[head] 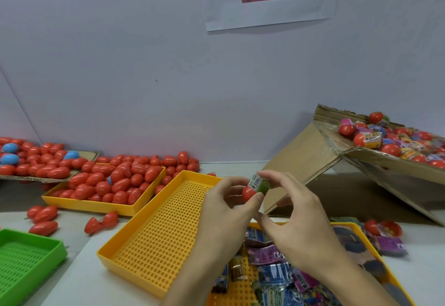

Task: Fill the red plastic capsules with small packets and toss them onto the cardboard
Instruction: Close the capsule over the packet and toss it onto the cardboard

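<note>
The left hand (226, 199) holds a small red plastic capsule half (248, 193) in a narrow grip, fingers curled around its rounded shell. The right hand (292, 211) pinches a crinkly green foil packet with a barcode (261, 183) at its top edge, pressing it into the capsule's open mouth just above the desk (79, 269). The packet looks light, soft and springy, so it probably needs pushing from the end. The shell seems stiff, smooth and slippery, best held round its widest part. Below lies a yellow perforated plastic tray of loose packets (284, 274). To the right, a sloped brown cardboard sheet (397, 151) carries filled capsules. Empty capsules heap in another yellow tray (106, 205) on the left.
</note>
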`<state>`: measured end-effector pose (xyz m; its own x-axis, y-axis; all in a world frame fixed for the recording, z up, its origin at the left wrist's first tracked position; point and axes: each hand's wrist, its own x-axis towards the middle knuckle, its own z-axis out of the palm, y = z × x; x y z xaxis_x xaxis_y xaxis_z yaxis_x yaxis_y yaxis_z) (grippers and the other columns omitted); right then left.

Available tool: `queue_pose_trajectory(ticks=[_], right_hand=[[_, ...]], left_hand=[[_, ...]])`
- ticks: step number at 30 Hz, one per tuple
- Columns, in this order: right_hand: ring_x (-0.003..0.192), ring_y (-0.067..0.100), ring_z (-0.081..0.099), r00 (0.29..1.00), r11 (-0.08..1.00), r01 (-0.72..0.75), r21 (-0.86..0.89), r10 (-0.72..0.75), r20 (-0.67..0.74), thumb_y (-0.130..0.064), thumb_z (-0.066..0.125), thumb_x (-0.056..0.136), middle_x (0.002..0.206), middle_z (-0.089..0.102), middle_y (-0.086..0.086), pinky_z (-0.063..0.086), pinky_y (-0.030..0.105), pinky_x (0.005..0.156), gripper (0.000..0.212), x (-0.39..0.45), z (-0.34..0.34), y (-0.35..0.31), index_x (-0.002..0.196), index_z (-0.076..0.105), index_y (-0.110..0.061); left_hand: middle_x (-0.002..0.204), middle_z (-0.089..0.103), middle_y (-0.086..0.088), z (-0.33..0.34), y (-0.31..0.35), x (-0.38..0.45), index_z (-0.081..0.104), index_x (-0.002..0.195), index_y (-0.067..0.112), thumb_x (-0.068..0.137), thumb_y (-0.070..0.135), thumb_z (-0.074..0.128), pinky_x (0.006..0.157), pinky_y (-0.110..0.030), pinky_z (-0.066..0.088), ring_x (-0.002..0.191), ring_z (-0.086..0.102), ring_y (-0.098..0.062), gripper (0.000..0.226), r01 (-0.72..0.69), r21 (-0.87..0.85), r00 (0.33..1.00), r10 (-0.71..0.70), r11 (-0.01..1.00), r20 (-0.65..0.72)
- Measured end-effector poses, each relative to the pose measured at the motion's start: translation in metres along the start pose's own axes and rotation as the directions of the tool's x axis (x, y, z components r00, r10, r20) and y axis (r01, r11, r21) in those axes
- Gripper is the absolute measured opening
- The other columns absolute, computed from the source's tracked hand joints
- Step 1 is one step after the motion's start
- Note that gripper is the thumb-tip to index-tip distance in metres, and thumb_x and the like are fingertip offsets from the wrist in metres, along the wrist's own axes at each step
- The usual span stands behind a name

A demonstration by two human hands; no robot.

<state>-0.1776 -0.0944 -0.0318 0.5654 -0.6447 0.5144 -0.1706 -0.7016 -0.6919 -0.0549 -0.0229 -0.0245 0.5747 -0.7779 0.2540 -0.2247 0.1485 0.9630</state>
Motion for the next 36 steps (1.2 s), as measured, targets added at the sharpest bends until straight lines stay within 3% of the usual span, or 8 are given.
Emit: queue_pose_trajectory(ticks=[2,9,16,19,27,30,33,36], right_hand=[[0.115,-0.021,0.039,1.0,0.998,0.025,-0.054,-0.026,-0.015,-0.03,0.082,0.079,0.116,0.048,-0.039,0.03,-0.007,0.087,0.062,-0.0002,0.0021,0.0007,0.122,0.044,-0.053],[0.112,-0.025,0.041,0.988,0.992,0.065,-0.11,-0.079,-0.131,-0.029,0.08,0.08,0.108,0.048,-0.039,0.031,-0.007,0.088,0.055,-0.0004,0.0028,0.0033,0.13,0.057,-0.032],[0.1,-0.015,0.051,0.981,0.991,0.069,-0.113,-0.088,-0.171,-0.03,0.08,0.079,0.111,0.052,-0.036,0.042,0.0,0.076,0.064,-0.0009,0.0026,0.0037,0.136,0.053,-0.036],[0.106,-0.013,0.051,0.979,0.991,0.077,-0.108,-0.096,-0.182,-0.028,0.08,0.079,0.113,0.053,-0.033,0.043,0.002,0.08,0.064,-0.0011,0.003,0.0045,0.137,0.053,-0.035],[0.108,-0.012,0.051,0.983,0.994,0.104,-0.041,-0.109,-0.147,-0.022,0.082,0.078,0.112,0.057,-0.029,0.041,0.001,0.086,0.072,-0.002,0.0036,0.0059,0.133,0.044,-0.05],[0.111,-0.015,0.048,0.991,0.995,0.1,-0.019,-0.101,-0.093,-0.02,0.083,0.078,0.115,0.055,-0.031,0.037,-0.002,0.088,0.078,-0.0018,0.0035,0.0063,0.128,0.039,-0.06],[0.111,-0.011,0.05,0.99,0.993,0.112,-0.029,-0.114,-0.079,-0.016,0.084,0.077,0.114,0.058,-0.028,0.038,0.0,0.089,0.08,-0.0021,0.0036,0.0086,0.136,0.041,-0.049],[0.109,-0.009,0.052,0.99,0.993,0.118,-0.024,-0.12,-0.08,-0.016,0.083,0.079,0.114,0.057,-0.028,0.04,0.0,0.087,0.079,-0.002,0.0034,0.009,0.136,0.039,-0.048]], left_hand=[[0.088,0.073,0.006,0.002,-0.0004,-0.0006,0.071,0.096,0.026,0.082,0.018,0.079,0.07,-0.021,0.057,0.084,0.07,-0.008,0.018,0.001,-0.023,1.0,-0.001,1.0,0.003],[0.088,0.074,0.0,0.0094,0.001,-0.0029,0.072,0.095,0.018,0.086,0.02,0.075,0.079,-0.03,0.06,0.086,0.072,-0.013,0.01,-0.026,-0.106,0.999,0.028,0.994,0.025],[0.088,0.075,-0.001,0.0092,0.0012,-0.0026,0.072,0.096,0.013,0.085,0.015,0.076,0.077,-0.029,0.061,0.085,0.073,-0.013,0.012,-0.017,-0.176,1.0,0.019,0.984,0.006],[0.088,0.075,0.0,0.0088,0.0004,-0.0024,0.072,0.097,0.012,0.085,0.015,0.076,0.075,-0.026,0.06,0.084,0.073,-0.011,0.013,-0.02,-0.178,1.0,0.022,0.984,0.011],[0.092,0.075,-0.013,0.0044,-0.0031,0.0002,0.062,0.104,0.014,0.092,0.017,0.068,0.082,-0.041,0.061,0.086,0.075,-0.025,0.014,0.12,-0.252,0.989,-0.094,0.96,0.11],[0.083,0.074,-0.007,0.0056,-0.0054,0.0,0.064,0.113,0.02,0.095,0.031,0.064,0.08,-0.045,0.061,0.081,0.073,-0.021,0.021,0.101,-0.147,0.982,-0.075,0.984,0.171],[0.078,0.068,-0.017,0.0046,-0.0063,0.0008,0.066,0.1,0.005,0.097,0.035,0.058,0.065,-0.036,0.059,0.067,0.066,-0.018,0.032,0.018,-0.021,0.979,-0.014,1.0,0.204],[0.072,0.059,-0.019,0.0025,-0.0045,0.001,0.062,0.096,0.004,0.099,0.035,0.055,0.064,-0.036,0.059,0.062,0.065,-0.021,0.032,0.008,0.017,0.967,-0.012,1.0,0.255]])
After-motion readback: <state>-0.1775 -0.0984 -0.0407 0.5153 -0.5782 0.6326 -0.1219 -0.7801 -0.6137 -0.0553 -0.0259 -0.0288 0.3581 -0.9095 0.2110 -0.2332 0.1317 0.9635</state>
